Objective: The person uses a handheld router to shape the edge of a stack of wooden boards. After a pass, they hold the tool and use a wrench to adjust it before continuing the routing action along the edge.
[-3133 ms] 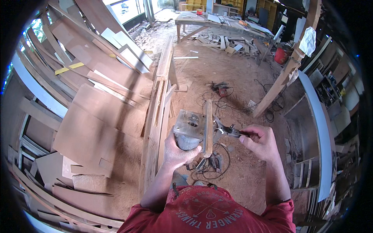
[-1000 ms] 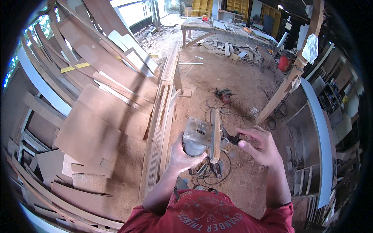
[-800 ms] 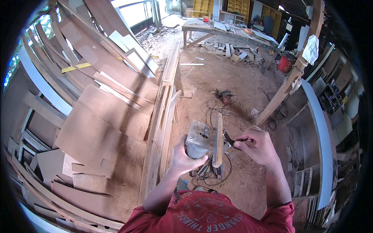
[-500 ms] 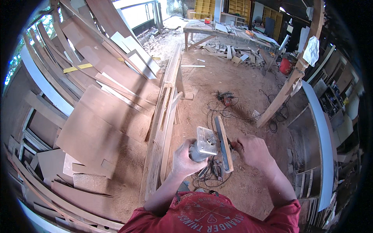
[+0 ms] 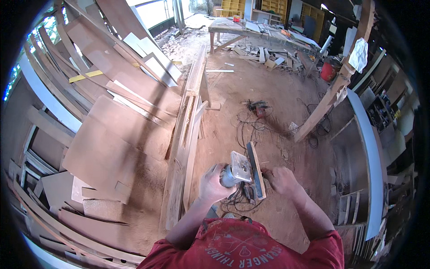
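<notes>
Along our left runs a long grooved timber (image 5: 178,179), stretching away from us. To its right, low in our view, we see a narrow wooden strip (image 5: 257,172), its long axis pointing ahead, far end leaning left. Just left of the strip is a power tool (image 5: 237,169), its clear base plate facing upward, its body slanting down-left. Our left hand (image 5: 211,184) wraps round that body. Our right hand (image 5: 283,181) curls beside the strip's right side; we cannot tell whether it grips anything.

Dusty brown floor (image 5: 242,85) — wooden table (image 5: 226,28) beyond — bright opening (image 5: 154,14), far left.
</notes>
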The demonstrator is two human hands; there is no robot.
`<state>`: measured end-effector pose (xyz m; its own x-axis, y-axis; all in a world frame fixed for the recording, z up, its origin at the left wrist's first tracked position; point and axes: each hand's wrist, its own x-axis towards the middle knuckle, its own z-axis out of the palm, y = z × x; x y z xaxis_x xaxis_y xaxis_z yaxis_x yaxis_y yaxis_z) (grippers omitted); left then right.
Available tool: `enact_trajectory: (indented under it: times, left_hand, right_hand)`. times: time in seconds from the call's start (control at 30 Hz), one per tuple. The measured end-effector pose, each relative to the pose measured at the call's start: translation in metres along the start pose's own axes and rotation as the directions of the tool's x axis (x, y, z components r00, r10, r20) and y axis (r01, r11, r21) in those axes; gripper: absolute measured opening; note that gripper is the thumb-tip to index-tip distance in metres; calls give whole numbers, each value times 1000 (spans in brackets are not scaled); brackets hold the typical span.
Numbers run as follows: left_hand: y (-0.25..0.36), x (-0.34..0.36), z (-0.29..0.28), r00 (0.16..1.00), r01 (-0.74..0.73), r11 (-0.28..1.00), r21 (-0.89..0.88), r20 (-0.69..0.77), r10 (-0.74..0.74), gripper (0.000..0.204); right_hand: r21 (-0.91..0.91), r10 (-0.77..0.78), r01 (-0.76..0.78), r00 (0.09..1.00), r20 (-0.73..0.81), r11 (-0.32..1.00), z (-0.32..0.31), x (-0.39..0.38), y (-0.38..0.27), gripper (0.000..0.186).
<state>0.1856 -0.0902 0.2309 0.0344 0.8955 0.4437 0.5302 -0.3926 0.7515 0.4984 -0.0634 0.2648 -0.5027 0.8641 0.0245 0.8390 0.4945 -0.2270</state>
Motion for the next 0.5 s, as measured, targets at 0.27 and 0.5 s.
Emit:
enact_trajectory:
  times: [0.27, 0.5]
  left_hand:
    - [13, 5, -2, 996, -75, 989, 130, 52, 69, 68]
    - [-2, 2, 8, 989, -147, 962, 231, 62, 137, 64]
  right_hand:
    - [103, 323, -334, 940, 107, 937, 25, -6, -3, 42]
    - [107, 333, -335, 942, 34, 936, 16, -3, -21, 48]
